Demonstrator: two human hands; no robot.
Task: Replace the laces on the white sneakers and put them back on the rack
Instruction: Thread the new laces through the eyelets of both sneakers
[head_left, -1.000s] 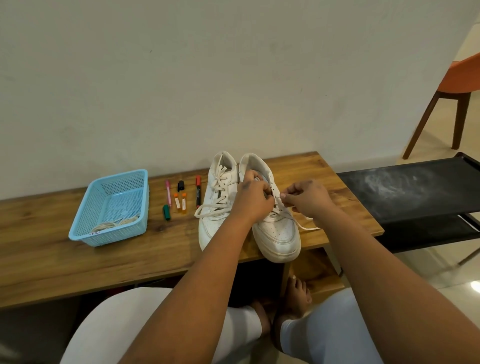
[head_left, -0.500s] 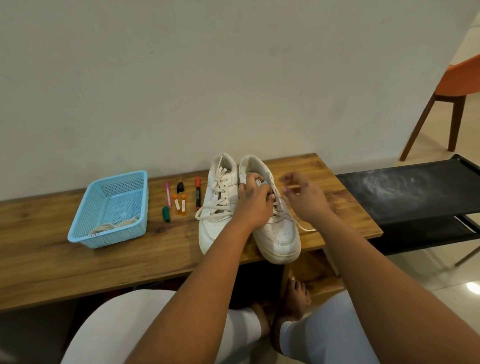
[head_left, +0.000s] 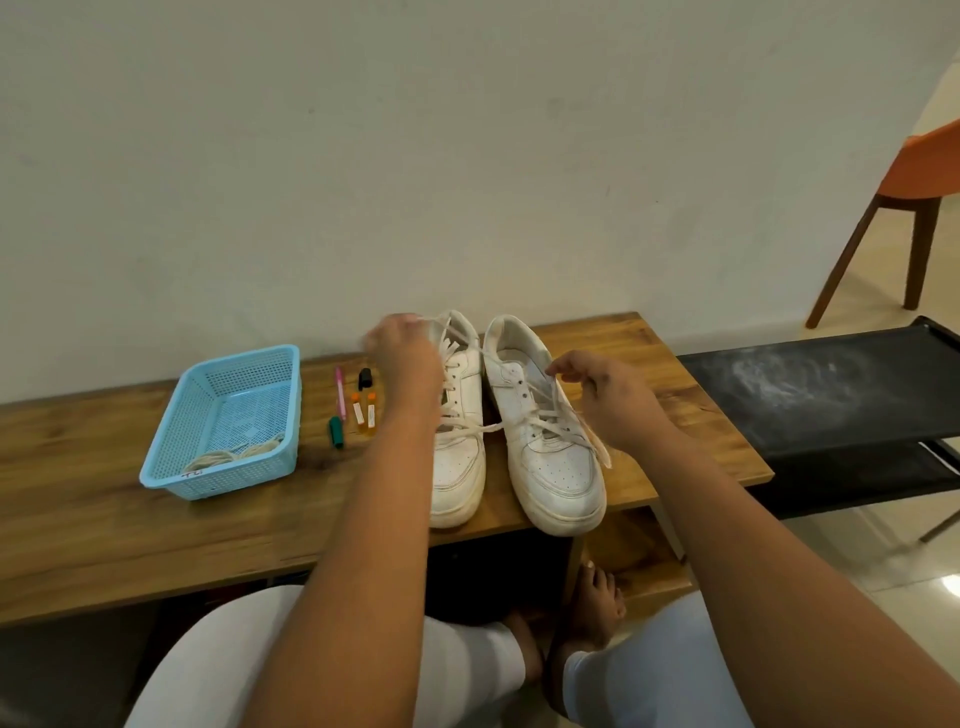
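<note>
Two white sneakers stand side by side on the wooden bench (head_left: 104, 514), toes toward me. My left hand (head_left: 408, 358), blurred, is raised over the left sneaker (head_left: 460, 467) and pinches a white lace (head_left: 491, 356) that runs taut across to the eyelets of the right sneaker (head_left: 563, 478). My right hand (head_left: 610, 402) hovers at the right sneaker's outer side with fingers curled on the lace's other strand, whose end dangles beside the shoe. The right sneaker is laced only along its lower eyelets.
A light blue basket (head_left: 169, 460) at the left holds a coil of old laces (head_left: 228, 456). Several markers (head_left: 340, 397) lie between basket and shoes. A black shoe rack (head_left: 831, 400) stands to the right, with an orange chair (head_left: 930, 171) behind it. My knees sit below the bench edge.
My left hand has left the right sneaker's tongue and swung up and to the left, drawing the lace out. My right hand dropped lower beside the shoe.
</note>
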